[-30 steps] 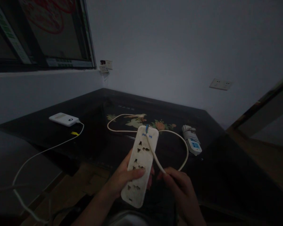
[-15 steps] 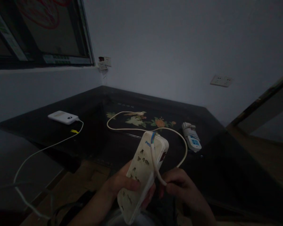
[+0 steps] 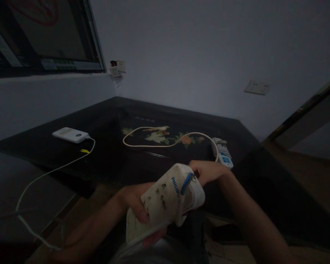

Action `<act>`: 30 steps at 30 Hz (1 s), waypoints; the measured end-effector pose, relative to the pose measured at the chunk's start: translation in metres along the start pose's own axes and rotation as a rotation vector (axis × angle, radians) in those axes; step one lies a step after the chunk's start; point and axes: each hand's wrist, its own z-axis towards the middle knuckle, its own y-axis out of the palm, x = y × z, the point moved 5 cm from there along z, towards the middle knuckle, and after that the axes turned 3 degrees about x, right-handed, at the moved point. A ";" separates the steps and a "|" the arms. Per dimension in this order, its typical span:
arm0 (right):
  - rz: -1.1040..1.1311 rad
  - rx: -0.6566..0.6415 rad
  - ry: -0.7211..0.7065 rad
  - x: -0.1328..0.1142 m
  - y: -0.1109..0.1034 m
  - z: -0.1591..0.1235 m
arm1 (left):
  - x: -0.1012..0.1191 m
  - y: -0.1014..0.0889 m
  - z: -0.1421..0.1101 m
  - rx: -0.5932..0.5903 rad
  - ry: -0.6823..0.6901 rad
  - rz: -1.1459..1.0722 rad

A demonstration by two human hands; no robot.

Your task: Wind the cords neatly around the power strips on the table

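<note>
A white power strip with sockets and a blue brand name rests in my left hand, whose thumb presses on its face. The strip is tilted, with its far end up and to the right. Blue wires show at that end, where the white cord comes out and crosses the strip's face near the end. My right hand is curled at the far right corner of the strip, closed on the cord; its fingertips are partly hidden. From behind this hand the cord runs out over the table.
On the dark table, painted with flowers, the rest of the cord lies in a curve. A second power strip, its cable wound round it, lies at the right. At the left is a white power bank with a cable, near a yellow tag.
My right hand has moved up from beside the strip to its far end, taking the cord across the face. My left hand has tilted the strip further to the right.
</note>
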 end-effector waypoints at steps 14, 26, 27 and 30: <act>-0.488 -0.321 0.124 -0.021 -0.038 0.074 | 0.000 -0.010 -0.006 -0.127 -0.100 0.450; -0.302 -0.160 0.118 -0.004 -0.035 0.024 | 0.029 -0.033 -0.016 0.549 0.357 0.405; -0.311 -0.130 0.102 -0.011 -0.030 0.022 | 0.034 -0.037 -0.014 0.647 0.424 0.497; -0.358 -0.009 0.060 -0.032 -0.010 0.019 | 0.042 -0.046 -0.009 0.831 0.560 0.742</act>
